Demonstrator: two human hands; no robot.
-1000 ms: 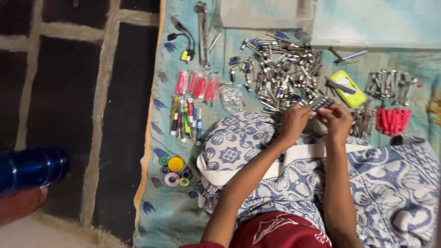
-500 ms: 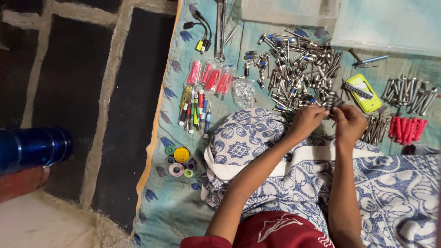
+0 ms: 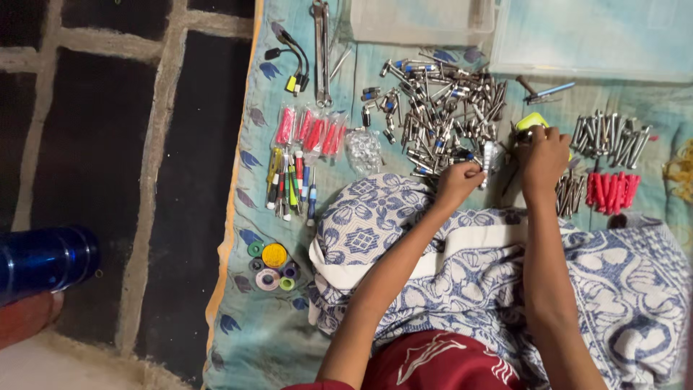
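Left hand (image 3: 458, 180) pinches a metal bit (image 3: 485, 155), right hand (image 3: 543, 150) grips the yellow-green case (image 3: 530, 120); far pile of bits (image 3: 440, 108) remains largely unsorted.

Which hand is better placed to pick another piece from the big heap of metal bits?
Probably the left hand: it rests at the near edge of the metal heap. The right hand is beside it, at the yellow object.

This looks like a small floor workplace for repair tools. A printed blue cloth (image 3: 267, 347) lies on a dark tiled floor (image 3: 94, 144). At twelve o'clock sits a heap of metal bits (image 3: 440, 108), at nine o'clock small screwdrivers (image 3: 291, 184), at ten o'clock wrenches (image 3: 321, 50).
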